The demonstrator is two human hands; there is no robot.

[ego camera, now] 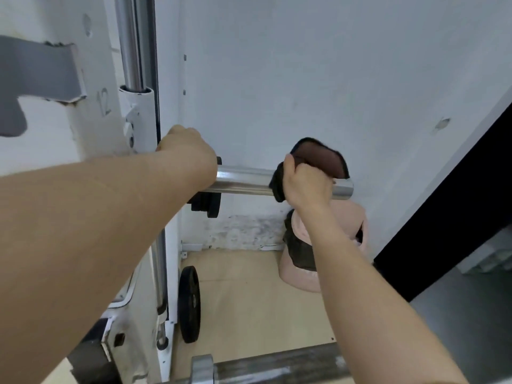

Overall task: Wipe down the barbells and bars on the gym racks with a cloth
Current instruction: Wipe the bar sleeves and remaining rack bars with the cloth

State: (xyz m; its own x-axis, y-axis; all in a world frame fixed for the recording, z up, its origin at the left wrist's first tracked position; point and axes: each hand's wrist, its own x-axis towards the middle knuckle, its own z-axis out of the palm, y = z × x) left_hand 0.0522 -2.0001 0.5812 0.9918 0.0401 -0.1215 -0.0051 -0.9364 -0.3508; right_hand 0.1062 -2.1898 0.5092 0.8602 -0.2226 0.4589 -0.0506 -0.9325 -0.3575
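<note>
A shiny chrome barbell sleeve [243,180] sticks out to the right from the white rack [91,128], at mid-height in the head view. My right hand [306,184] grips a dark brown cloth [321,162] wrapped over the sleeve near its free end. My left hand [188,151] is curled around the bar's inner end, beside the black collar plates [206,205]. The fingers of both hands are hidden behind the bar and cloth.
A chrome guide rod [130,42] runs vertically along the rack upright. A black weight plate [189,303] leans at the rack's base on the tan floor. A pink bin with a dark bag [299,261] stands by the wall. Another bar [266,364] lies low in front.
</note>
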